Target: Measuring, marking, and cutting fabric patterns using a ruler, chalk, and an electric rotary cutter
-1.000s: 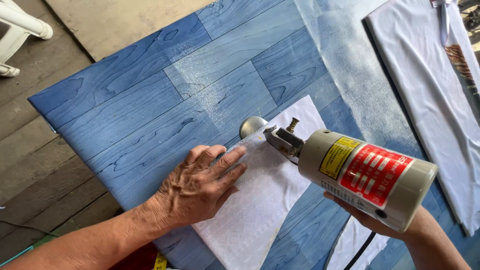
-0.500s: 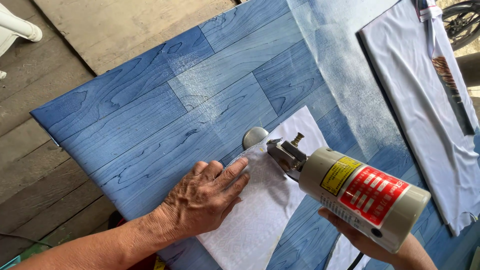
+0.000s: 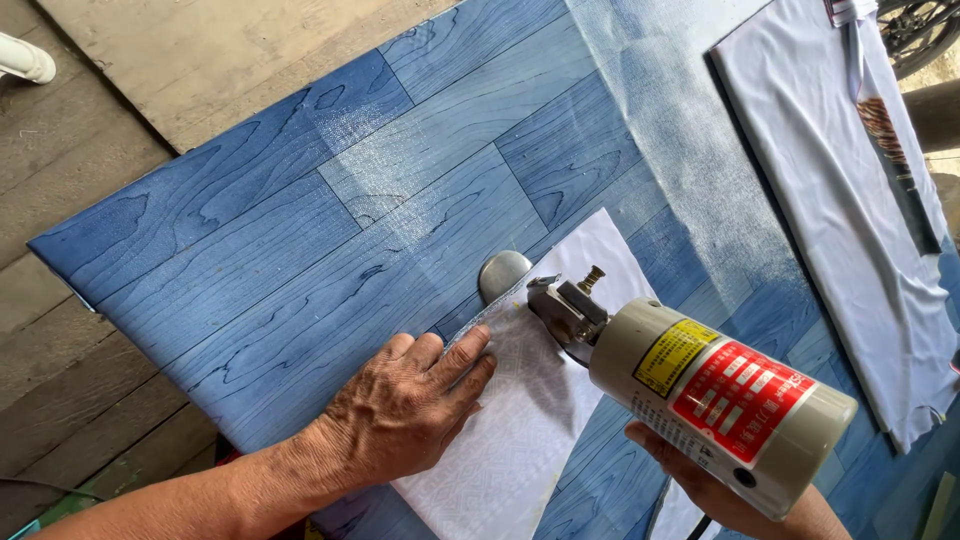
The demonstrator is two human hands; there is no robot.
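My left hand [image 3: 405,405] lies flat on the left edge of a white patterned fabric piece [image 3: 545,390] that rests on a blue wood-grain table cover [image 3: 330,230]. My right hand [image 3: 715,485] grips an electric rotary fabric cutter [image 3: 700,385] from below; its cream motor body carries red and yellow labels. The cutter's metal foot and blade [image 3: 505,275] sit at the fabric's left edge, just beyond my left fingertips. Most of my right hand is hidden under the motor.
A white printed shirt [image 3: 845,190] lies spread on a board at the upper right. Wooden floor planks [image 3: 70,330] run along the left, past the table's edge. A white plastic leg [image 3: 25,60] shows at the top left.
The cutter has advanced a little along the fabric's left edge, away from me. My left hand stays pressed on the fabric.
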